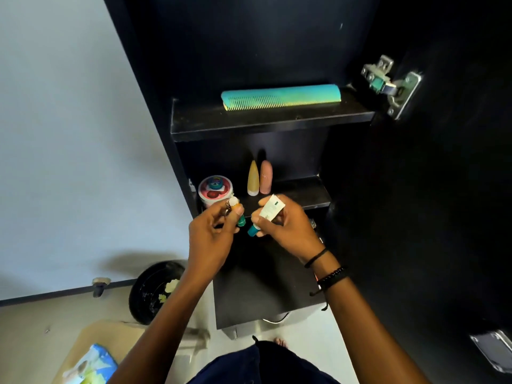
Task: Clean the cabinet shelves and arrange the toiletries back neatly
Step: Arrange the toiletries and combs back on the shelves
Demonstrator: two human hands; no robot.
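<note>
Fingers (238,210) of the left hand (213,234) pinch a small white-and-teal tube (240,220); those of the right hand (288,228) pinch a teal-capped white tube (273,207).

A teal comb (281,97) lies along the upper shelf (249,126). Below the comb's left half, the lower shelf (302,192) carries a round jar (215,191), a yellow bottle (253,178) and a pink bottle (266,177).

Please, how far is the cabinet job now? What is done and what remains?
Done, it seems: the comb lies on the upper shelf; a jar, a yellow bottle and a pink bottle stand on the lower shelf. In hand: the left hand holds a small tube, the right hand a white tube. Left: setting both tubes on a shelf. Whether the shelves were wiped, I cannot tell.
</note>
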